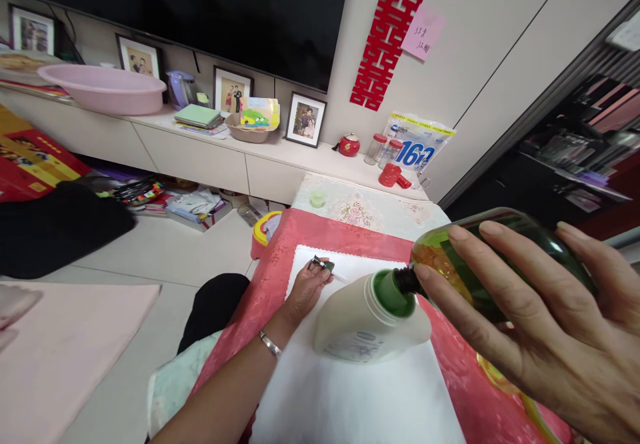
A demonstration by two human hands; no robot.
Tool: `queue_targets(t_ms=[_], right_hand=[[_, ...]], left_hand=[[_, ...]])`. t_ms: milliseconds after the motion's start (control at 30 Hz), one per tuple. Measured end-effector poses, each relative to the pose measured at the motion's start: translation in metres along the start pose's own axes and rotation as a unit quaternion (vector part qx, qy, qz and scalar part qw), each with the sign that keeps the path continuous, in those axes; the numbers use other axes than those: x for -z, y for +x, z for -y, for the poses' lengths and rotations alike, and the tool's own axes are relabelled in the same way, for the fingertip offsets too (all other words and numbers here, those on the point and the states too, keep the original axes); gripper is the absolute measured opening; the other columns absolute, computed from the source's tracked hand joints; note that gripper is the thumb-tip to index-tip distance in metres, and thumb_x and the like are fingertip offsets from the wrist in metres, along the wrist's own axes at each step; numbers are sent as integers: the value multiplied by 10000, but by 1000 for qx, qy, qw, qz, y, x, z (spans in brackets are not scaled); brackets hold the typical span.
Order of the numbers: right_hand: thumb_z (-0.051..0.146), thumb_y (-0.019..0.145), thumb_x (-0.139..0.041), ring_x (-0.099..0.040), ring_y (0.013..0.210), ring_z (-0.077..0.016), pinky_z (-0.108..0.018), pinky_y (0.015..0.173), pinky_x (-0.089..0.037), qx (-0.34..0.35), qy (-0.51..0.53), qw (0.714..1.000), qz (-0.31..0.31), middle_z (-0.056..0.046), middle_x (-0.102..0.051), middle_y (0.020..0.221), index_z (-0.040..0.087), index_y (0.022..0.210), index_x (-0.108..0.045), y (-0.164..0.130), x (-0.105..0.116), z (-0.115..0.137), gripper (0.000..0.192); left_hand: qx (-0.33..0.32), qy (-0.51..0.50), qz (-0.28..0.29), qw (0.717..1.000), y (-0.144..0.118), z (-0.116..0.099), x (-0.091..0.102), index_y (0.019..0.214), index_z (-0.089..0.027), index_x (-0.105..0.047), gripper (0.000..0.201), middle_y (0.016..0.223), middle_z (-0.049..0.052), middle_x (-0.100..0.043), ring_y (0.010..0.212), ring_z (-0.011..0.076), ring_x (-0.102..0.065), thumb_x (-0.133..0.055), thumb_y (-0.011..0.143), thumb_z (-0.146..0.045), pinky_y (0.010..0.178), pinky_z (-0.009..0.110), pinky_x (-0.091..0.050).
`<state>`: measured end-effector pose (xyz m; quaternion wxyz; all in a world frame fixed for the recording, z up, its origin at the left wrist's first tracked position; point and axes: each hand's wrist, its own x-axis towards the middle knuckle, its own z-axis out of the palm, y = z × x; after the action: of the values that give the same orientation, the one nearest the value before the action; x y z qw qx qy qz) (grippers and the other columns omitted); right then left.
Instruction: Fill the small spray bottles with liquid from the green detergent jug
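My right hand [540, 324] is wrapped round a dark green see-through bottle [443, 267], tipped on its side with amber liquid toward its neck. The bottle's black mouth rests at the opening of a pale cream plastic jug [345, 324], whose inner neck [393, 291] is green. That jug stands on a white cloth [360, 404]. Whether liquid is flowing cannot be seen. Beyond the jug, my left hand [303, 294] pinches a small dark green piece [324, 266] that looks like a cap; its exact kind is unclear.
A red tablecloth [340, 229] lies under the white one. Something yellow and transparent [495, 371] sits beneath my right hand. At the far end are a light green cup [317, 198], glass jars [376, 149] and a plastic bag [417, 141]. A yellow-red stool [261, 234] stands left.
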<state>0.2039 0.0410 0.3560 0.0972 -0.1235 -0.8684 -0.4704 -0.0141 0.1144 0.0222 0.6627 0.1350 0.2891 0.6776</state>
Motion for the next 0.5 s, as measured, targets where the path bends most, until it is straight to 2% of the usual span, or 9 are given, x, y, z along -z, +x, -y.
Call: queue_targets(t_ms=[133,233,433,500], right_hand=[[-30,985,-540,-269,1521,-369,-634,1242,-251,9,-17,1000,6,-202,-485,1490,148,1437,-555,-1,2,0,486],[-32,989,-537,-264,1528,-347,-641,1246,-256,10,-13,1000,16,-150,-493,1501,181,1421,-563,-1,3,2,483],[-25,995,-484,-289,1525,-335,-646,1232,-277,-2,0,1000,19,-134,-471,1526,181,1442,-534,1,2,4,495],[-11,993,-468,-367,1488,-344,-647,1220,-286,12,-4,1000,14,-131,-494,1506,187,1425,-545,2,0,3,482]], left_hand=[[-1,0,1,1000,0,1,1,1000,-173,-700,495,960,18,-712,862,139,-662,-978,591,-202,809,277,-502],[-2,0,0,1000,0,1,1,1002,-169,-701,506,952,15,-709,856,131,-658,-984,585,-211,805,269,-503],[-2,1,-1,1000,0,1,1,999,-178,-699,507,962,15,-713,856,130,-663,-981,579,-207,796,261,-509],[-2,1,1,1000,-1,0,0,1000,-178,-699,500,961,15,-713,850,130,-663,-977,585,-205,795,263,-511]])
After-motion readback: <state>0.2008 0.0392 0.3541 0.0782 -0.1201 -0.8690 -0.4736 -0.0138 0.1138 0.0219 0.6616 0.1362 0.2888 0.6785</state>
